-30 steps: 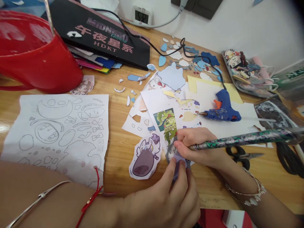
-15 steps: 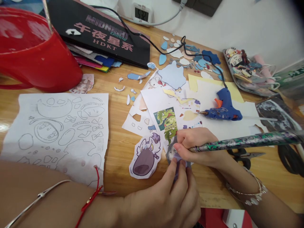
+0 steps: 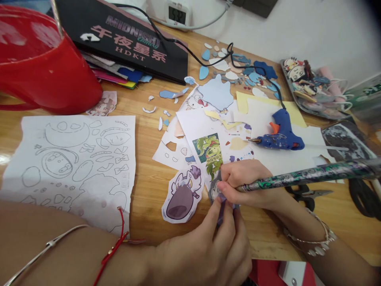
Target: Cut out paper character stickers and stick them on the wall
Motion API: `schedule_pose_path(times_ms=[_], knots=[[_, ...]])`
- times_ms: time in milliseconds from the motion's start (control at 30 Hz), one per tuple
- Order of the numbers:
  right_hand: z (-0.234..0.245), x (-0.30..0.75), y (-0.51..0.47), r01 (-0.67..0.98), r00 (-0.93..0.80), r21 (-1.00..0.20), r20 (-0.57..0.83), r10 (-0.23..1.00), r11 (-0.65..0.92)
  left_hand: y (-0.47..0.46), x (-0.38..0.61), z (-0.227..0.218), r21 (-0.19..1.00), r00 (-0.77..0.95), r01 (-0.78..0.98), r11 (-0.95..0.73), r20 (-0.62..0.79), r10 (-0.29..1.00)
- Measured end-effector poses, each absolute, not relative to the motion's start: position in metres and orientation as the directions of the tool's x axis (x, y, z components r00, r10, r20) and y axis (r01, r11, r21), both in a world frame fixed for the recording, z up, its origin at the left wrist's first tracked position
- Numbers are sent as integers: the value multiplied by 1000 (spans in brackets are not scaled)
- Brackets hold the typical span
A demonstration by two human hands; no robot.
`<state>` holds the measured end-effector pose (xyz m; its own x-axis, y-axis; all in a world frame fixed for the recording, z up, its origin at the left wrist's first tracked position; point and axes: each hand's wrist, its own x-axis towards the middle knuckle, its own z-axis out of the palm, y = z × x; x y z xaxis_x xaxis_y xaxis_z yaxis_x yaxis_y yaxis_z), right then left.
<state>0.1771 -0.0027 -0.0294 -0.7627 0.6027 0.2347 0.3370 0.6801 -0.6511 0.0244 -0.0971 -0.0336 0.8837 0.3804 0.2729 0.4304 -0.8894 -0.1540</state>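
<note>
My right hand (image 3: 250,184) is closed round a long pen-like tool (image 3: 309,174) with a silver, green and purple patterned shaft. The tool's tip is hidden behind my fingers. My left hand (image 3: 205,248) presses its fingertips together on a small purple-grey cut-out piece (image 3: 220,216), right beside my right thumb. Much of that piece is covered by both hands. Just left of them, a printed cut-out of a white and purple cartoon creature (image 3: 181,195) lies flat. Above my right hand is a green cartoon picture (image 3: 209,150) on white paper.
A blue glue gun (image 3: 279,139) lies on papers at right, with scissors (image 3: 308,194) below it. A sheet of outlines (image 3: 71,159) and a red mug (image 3: 50,75) are at left. Blue and white scraps (image 3: 216,93) and a tray of cut-outs (image 3: 312,89) sit farther back.
Both hands stay almost in place at the purple-grey piece, with only a slight shift of my fingers and the tool. The view has moved very little.
</note>
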Motion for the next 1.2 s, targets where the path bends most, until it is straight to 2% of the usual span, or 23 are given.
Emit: schedule_pose_path(times_ms=[200,433,600,767,1000,1200], knots=[[-31,178,-2,326,-755,-687,224,616,649,-98,25,-37,-135,861,461,-877,305,406],[-35,181,-4,279,-724,-812,172,668,512,-102,28,-37,-115,856,462,-879,319,408],[-35,179,-3,279,-697,-825,179,695,492,-101,28,-37,-118,854,464,-878,324,408],[-34,178,-2,273,-716,-854,127,687,443,-101,27,-38,-114,852,465,-878,326,409],[-30,177,-1,344,-731,-834,51,681,432,-100,27,-39,-113,848,471,-875,331,414],[-33,177,-2,280,-712,-843,138,688,459,-102,27,-37,-108,852,462,-880,328,407]])
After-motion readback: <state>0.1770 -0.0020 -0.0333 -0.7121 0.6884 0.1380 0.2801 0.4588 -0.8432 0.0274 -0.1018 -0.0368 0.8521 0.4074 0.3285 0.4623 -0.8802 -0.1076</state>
